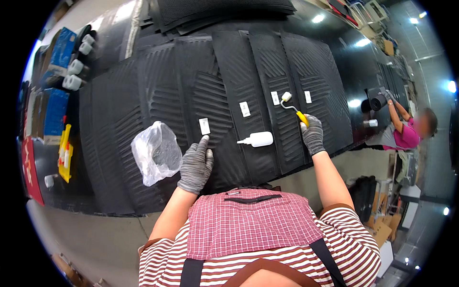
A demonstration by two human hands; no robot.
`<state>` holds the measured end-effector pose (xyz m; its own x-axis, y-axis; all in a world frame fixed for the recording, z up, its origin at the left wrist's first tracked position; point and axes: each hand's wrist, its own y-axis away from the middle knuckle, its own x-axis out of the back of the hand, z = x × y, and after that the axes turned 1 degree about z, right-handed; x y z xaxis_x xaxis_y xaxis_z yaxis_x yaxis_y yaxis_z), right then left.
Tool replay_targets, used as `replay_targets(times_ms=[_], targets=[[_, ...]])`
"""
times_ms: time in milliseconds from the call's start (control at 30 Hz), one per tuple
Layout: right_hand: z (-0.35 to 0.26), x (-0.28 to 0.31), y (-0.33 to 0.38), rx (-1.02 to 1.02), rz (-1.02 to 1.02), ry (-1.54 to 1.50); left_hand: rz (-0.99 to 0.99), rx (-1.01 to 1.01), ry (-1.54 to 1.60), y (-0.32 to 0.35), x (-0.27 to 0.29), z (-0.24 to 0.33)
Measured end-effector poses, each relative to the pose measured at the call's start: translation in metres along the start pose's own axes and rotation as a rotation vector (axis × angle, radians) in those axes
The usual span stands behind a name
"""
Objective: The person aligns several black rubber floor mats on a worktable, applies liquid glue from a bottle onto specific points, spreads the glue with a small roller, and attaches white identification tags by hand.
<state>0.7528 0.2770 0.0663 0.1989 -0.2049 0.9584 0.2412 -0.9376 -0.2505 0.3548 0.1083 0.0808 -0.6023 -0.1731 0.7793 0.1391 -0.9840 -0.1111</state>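
Several black ribbed rubber mats (224,71) lie side by side on a dark table. My left hand (196,165), in a grey glove, rests on a mat with its forefinger touching the lower edge of a small white label (204,126). My right hand (313,135), also gloved, grips the yellow handle of a small roller (292,105); its white wheel sits between two more white labels (275,98) (308,97). A further label (245,109) lies on the middle mat. Between my hands a white squeeze bottle (257,139) rests on its side.
A crumpled clear plastic bag (156,152) lies left of my left hand. White tape rolls (75,67), blue boxes (53,115) and a yellow tool (64,152) sit at the table's left end. Another person (406,129) works at the far right by a dark roll (377,101).
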Motion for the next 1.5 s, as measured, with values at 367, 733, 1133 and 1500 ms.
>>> replay_targets(times_ms=[367,733,1133,1500], targets=[[-0.122,0.034,0.019,0.116,-0.066,-0.929,0.229,-0.011,0.1,0.073,0.046,0.029],[-0.23,0.048,0.065,0.251,-0.153,-0.663,0.454,-0.094,0.255,0.069,0.09,-0.012],[-0.299,-0.002,0.017,0.247,-0.033,-0.344,0.463,-0.108,0.304,0.079,0.13,-0.092],[-0.286,0.058,0.115,0.052,-0.292,-0.261,0.45,-0.071,0.52,0.067,0.133,-0.126]])
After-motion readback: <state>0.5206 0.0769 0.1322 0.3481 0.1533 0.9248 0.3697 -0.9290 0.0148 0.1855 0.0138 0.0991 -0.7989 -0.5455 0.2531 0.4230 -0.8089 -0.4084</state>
